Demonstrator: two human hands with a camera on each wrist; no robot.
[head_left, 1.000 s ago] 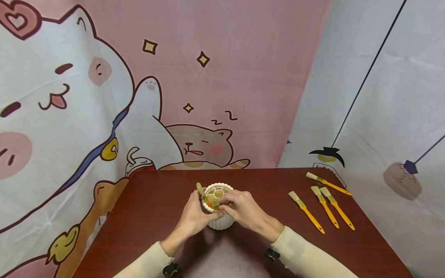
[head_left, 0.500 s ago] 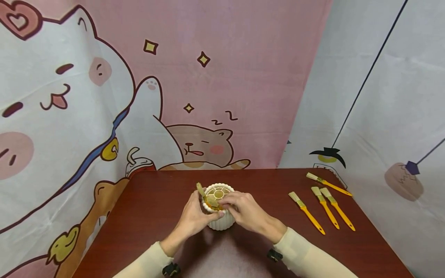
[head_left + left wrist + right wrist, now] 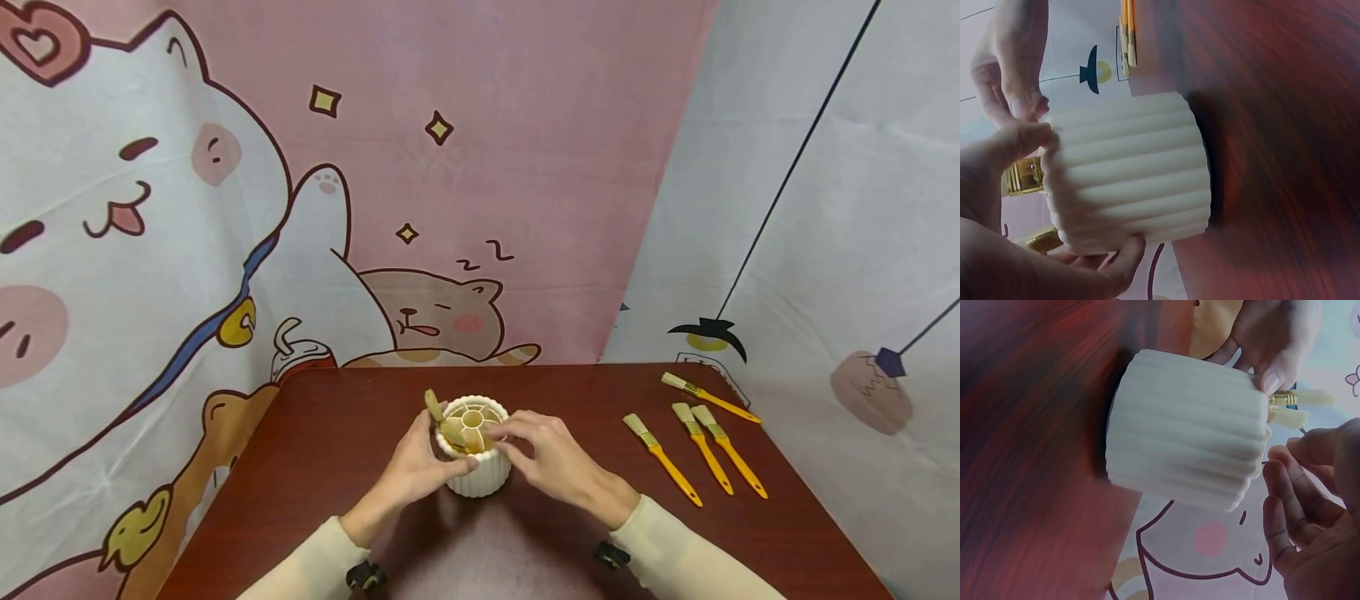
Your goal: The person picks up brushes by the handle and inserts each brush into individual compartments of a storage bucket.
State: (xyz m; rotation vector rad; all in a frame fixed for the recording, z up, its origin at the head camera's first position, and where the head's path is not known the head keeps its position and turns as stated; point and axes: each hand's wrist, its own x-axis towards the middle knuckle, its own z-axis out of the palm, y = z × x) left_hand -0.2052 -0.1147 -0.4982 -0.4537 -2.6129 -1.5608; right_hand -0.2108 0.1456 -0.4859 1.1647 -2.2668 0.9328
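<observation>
A white ribbed pen holder with a scalloped rim and a divided top stands upright on the table. My left hand grips it, thumb at the near rim and fingers along its left side. Two paintbrushes stand in the holder's left part, bristles up: one paintbrush leans outward, the other paintbrush sits lower beside it. Their handles are mostly hidden inside. My right hand hovers at the right rim with loosely bent fingers. In the right wrist view, nothing shows between the right hand's fingertips.
Several yellow-handled paintbrushes lie on the right side of the dark red table: a lone paintbrush, a close pair with one paintbrush on its left, and another paintbrush farther back. A printed cloth hangs behind the table.
My right hand has drawn back to the right, away from the lower paintbrush, which now stands in the holder free of its fingers. My left hand keeps its grip on the holder.
</observation>
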